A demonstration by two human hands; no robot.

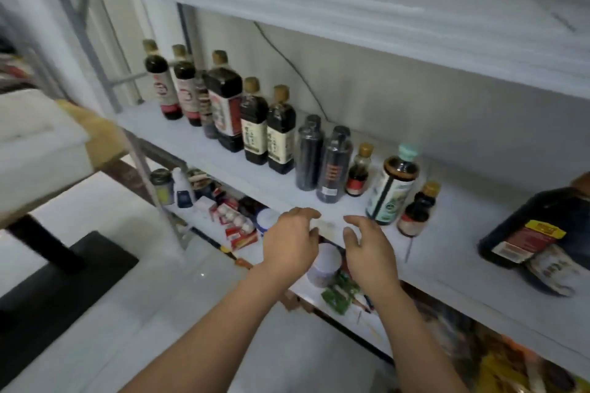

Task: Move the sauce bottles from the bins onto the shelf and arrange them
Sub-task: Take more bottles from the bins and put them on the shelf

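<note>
**Empty hands hovering at the shelf edge, small bottles standing in harm's way**

Both hands are hanging just in front of the shelf (453, 242) and holding nothing. The left hand (292, 239) and the right hand (367, 252) are facing each other with a gap between them, fingers spread and loosely curled. The sauce bottles (281, 134) are standing upright in a line along the shelf, many of them touching. The line is ending near the right hand with a green-labelled bottle (394, 185) and a small brown-capped bottle (418, 210). A big dark jug (536, 226) is sitting apart at the far right, and no bin is showing.

The likeliest trouble is lying with that small bottle. It is standing closest to the front edge, so a sideways sweep of the right hand could be knocking it off the shelf or into its green-labelled neighbour. With the row packed this tightly, one nudge could be toppling several bottles at once
</note>
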